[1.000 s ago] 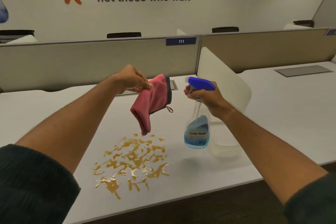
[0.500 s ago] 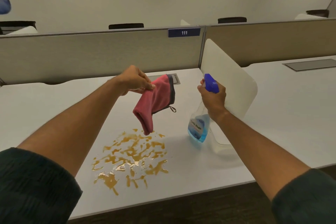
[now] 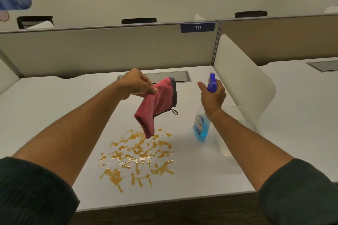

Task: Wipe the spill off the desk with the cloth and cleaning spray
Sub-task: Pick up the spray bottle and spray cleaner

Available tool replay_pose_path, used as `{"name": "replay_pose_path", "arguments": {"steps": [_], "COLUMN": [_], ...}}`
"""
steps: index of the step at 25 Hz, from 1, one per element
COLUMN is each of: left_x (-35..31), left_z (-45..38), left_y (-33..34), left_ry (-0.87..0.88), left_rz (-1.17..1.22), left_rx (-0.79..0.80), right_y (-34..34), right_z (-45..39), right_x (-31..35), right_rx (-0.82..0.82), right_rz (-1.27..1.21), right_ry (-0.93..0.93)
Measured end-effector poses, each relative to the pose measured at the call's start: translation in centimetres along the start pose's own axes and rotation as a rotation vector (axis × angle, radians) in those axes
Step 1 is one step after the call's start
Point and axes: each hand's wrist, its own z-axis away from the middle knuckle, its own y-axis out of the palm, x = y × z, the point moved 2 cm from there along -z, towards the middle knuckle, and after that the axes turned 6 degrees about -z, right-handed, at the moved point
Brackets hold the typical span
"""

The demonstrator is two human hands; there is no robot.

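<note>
An amber spill spreads in patches over the white desk near its front edge. My left hand pinches a pink cloth with a grey hem, and the cloth hangs in the air with its lower tip just over the far edge of the spill. My right hand grips the neck of a spray bottle with blue liquid and a blue trigger head. The bottle is tilted, its base low over the desk to the right of the spill.
A translucent white side divider stands just right of the bottle. A beige partition labelled 111 closes the back of the desk. A grey cable hatch lies behind the cloth. Another desk lies right of the divider.
My right hand has turned the spray bottle so its blue head points away, and the bottle now tilts. The cloth in my left hand has stayed in about the same place.
</note>
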Motion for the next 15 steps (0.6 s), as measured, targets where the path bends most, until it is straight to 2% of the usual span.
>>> {"name": "replay_pose_path", "arguments": {"steps": [15], "left_x": [0.16], "left_z": [0.90], "left_y": [0.01], "left_ry": [-0.006], "left_rz": [-0.019], "left_rx": [-0.003], "right_y": [0.11], "right_z": [0.58], "right_x": [-0.79], "right_rx": [0.047], "right_rz": [0.092], "right_ry": [-0.127]}}
